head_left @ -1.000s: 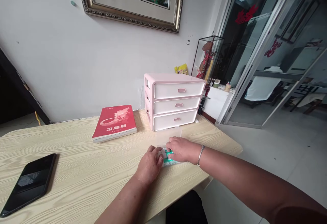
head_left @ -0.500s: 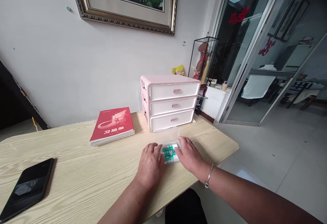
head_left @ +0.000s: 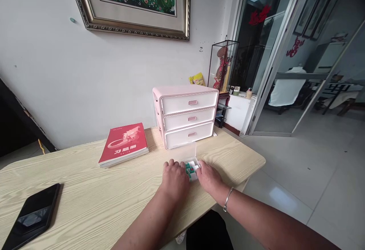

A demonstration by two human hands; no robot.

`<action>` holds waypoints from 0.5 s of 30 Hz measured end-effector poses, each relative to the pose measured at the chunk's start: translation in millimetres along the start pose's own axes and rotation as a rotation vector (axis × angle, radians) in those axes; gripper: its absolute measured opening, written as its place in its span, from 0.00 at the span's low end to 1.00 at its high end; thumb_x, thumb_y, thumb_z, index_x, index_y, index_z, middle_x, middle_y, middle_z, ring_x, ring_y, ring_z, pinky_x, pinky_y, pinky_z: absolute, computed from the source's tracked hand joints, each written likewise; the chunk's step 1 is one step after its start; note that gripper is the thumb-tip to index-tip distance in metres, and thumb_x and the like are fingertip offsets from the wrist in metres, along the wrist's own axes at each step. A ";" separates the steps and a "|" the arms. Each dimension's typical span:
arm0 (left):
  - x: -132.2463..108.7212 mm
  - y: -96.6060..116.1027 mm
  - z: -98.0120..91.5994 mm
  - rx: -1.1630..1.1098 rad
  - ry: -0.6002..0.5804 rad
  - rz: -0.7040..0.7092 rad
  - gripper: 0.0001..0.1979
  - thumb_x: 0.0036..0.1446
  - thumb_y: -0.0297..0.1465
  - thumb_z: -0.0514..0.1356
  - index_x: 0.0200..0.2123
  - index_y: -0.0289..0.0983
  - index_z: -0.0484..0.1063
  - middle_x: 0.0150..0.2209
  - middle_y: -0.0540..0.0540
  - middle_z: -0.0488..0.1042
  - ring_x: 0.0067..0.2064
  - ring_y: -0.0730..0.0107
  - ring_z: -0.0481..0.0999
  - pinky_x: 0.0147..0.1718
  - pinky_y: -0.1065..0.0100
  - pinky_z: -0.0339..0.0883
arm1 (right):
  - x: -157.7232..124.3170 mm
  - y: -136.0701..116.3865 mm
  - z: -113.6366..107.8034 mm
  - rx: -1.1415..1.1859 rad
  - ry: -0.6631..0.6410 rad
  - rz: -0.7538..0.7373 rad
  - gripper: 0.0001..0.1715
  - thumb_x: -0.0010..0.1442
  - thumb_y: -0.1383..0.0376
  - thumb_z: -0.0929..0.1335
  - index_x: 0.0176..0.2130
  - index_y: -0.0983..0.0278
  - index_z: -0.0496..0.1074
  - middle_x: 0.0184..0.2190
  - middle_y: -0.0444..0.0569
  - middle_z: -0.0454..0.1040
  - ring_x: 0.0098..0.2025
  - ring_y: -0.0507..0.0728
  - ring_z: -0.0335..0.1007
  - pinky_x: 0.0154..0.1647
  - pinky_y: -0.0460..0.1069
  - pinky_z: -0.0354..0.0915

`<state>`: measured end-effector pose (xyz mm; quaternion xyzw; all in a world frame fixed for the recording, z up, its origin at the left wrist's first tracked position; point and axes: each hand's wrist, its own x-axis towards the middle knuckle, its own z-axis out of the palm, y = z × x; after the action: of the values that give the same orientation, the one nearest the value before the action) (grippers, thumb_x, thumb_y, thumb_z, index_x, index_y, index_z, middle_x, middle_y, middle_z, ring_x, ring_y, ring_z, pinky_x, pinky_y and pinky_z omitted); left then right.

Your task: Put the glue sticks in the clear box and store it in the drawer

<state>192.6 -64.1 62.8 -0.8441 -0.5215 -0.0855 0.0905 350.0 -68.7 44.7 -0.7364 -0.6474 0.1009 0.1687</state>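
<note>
Clear plastic box (head_left: 190,167) (green inside) between both hands (head_left: 174,179) (head_left: 209,177).

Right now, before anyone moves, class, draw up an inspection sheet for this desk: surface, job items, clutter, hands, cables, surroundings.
Surface: pale wood-grain tabletop.
Job items: small transparent plastic box, lid raised, holding green-and-white items.
Clutter: black smartphone, red softcover book, pink-and-white three-drawer plastic organiser.
Hands: left hand and right hand at either side of the box.
Cables: nothing seen.
Surroundings: gold-framed peacock painting on a white wall, glass display case, glass door.
</note>
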 end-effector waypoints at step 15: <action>7.9 1.2 -5.7 -0.061 -0.004 -0.071 0.14 0.58 0.36 0.54 0.37 0.36 0.77 0.40 0.36 0.75 0.45 0.50 0.70 0.43 0.55 0.58 | -6.7 -1.8 5.7 -0.047 0.057 0.000 0.13 0.67 0.67 0.57 0.45 0.64 0.68 0.37 0.53 0.80 0.39 0.60 0.77 0.33 0.50 0.56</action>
<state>196.9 -59.2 70.1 -0.8277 -0.5483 -0.1029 0.0607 345.3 -74.4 39.7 -0.7427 -0.6445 0.0648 0.1699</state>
